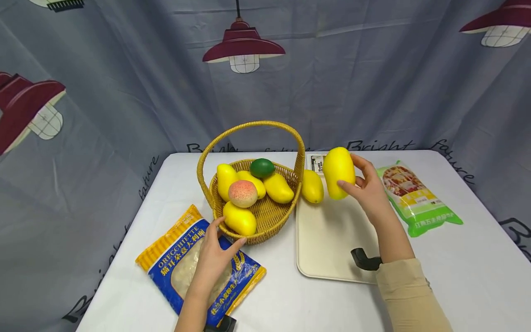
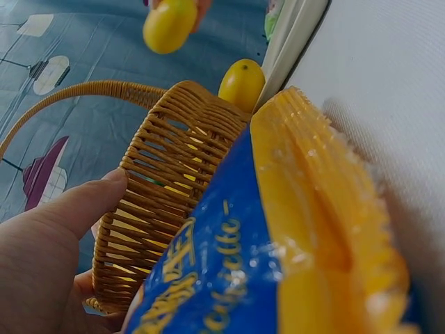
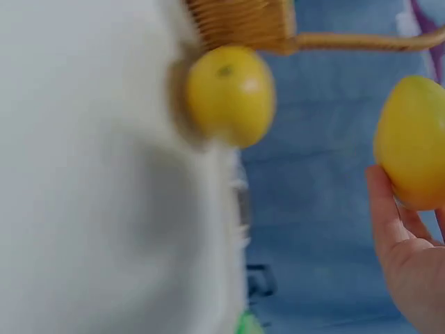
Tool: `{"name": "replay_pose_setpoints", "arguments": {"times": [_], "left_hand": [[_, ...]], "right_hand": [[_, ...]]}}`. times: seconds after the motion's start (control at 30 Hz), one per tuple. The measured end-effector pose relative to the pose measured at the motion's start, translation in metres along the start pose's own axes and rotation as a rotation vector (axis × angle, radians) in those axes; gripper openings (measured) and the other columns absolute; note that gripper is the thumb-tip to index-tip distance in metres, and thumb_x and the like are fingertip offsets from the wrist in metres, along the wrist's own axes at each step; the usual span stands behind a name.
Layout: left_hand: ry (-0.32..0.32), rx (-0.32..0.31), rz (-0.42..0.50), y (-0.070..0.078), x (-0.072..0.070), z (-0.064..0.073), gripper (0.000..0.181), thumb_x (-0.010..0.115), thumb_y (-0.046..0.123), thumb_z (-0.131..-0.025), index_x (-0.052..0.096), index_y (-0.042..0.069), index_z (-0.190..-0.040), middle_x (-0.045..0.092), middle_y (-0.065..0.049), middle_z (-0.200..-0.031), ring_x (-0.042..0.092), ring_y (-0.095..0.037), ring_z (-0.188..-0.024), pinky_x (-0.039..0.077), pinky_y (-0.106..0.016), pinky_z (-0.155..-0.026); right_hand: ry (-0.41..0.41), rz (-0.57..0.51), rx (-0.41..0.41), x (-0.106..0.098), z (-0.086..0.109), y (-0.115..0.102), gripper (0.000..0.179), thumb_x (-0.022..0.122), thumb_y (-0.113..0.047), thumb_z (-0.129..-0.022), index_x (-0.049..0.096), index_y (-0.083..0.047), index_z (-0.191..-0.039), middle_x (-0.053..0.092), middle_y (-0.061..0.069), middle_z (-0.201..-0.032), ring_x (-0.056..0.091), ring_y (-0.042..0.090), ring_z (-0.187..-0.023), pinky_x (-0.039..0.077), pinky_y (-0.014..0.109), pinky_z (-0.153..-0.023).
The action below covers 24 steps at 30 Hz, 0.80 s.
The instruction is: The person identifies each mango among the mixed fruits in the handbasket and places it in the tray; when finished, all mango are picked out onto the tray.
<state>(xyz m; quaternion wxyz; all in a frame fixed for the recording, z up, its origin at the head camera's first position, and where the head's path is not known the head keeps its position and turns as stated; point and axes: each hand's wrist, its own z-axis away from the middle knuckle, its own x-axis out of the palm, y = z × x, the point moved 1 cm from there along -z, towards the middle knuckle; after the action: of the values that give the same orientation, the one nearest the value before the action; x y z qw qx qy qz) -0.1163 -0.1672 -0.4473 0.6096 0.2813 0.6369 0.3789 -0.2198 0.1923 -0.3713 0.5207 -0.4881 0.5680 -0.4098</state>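
Note:
In the head view my right hand grips a yellow mango between thumb and fingers, raised over a beige tray. Another mango lies on the tray, close to the basket's right side. My left hand holds the near rim of a wicker basket, its thumb against the weave in the left wrist view. Inside the basket are several mangoes, a peach and a dark green oval fruit.
A blue and yellow pasta bag lies under my left forearm, touching the basket's front. Right of the tray is a green food packet. A small printed card shows at the tray's back. The basket's tall handle arches above the fruit.

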Motion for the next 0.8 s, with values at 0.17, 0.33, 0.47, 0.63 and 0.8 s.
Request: {"name": "replay_pose_setpoints", "arguments": {"times": [0.17,0.33,0.47,0.63,0.8], "left_hand": [[0.002,0.007,-0.001,0.001,0.0,-0.001,0.092,0.072,0.057,-0.079,0.028,0.017,-0.148,0.028,-0.014,-0.151,0.04,-0.036,-0.131,0.035,-0.059,-0.102],[-0.003,0.004,0.005,-0.001,0.001,0.0,0.092,0.072,0.058,-0.079,0.028,0.018,-0.148,0.027,-0.014,-0.152,0.039,-0.036,-0.132,0.035,-0.059,-0.102],[0.001,0.011,0.012,-0.003,0.003,0.0,0.09,0.072,0.058,-0.078,0.029,0.019,-0.147,0.027,-0.014,-0.152,0.039,-0.037,-0.132,0.034,-0.058,-0.103],[0.005,0.018,0.017,-0.004,0.002,-0.001,0.089,0.072,0.058,-0.079,0.029,0.02,-0.147,0.027,-0.014,-0.152,0.039,-0.037,-0.132,0.033,-0.058,-0.104],[0.006,0.014,0.019,-0.003,0.001,-0.001,0.088,0.072,0.057,-0.079,0.029,0.02,-0.146,0.027,-0.014,-0.152,0.039,-0.037,-0.132,0.033,-0.058,-0.104]], "right_hand": [[0.062,0.013,0.163,-0.013,-0.02,0.037,0.078,0.067,-0.022,-0.092,0.02,-0.022,-0.155,0.018,0.01,-0.157,0.046,0.027,-0.12,0.045,0.029,-0.095],[0.058,0.075,0.249,-0.013,-0.034,0.075,0.082,0.069,-0.029,-0.09,0.019,-0.017,-0.155,0.018,0.014,-0.157,0.038,0.036,-0.129,0.041,0.044,-0.098],[0.074,0.075,0.29,-0.011,-0.043,0.1,0.086,0.073,-0.035,-0.086,0.023,-0.018,-0.154,0.02,0.011,-0.157,0.023,0.034,-0.14,0.039,0.048,-0.103],[0.045,0.038,0.28,-0.009,-0.048,0.108,0.085,0.072,-0.032,-0.088,0.021,-0.015,-0.154,0.018,0.013,-0.158,0.019,0.035,-0.142,0.038,0.049,-0.103],[0.022,0.034,0.293,-0.005,-0.049,0.106,0.084,0.071,-0.024,-0.089,0.019,-0.015,-0.155,0.017,0.013,-0.158,0.019,0.035,-0.142,0.036,0.053,-0.104]]}}
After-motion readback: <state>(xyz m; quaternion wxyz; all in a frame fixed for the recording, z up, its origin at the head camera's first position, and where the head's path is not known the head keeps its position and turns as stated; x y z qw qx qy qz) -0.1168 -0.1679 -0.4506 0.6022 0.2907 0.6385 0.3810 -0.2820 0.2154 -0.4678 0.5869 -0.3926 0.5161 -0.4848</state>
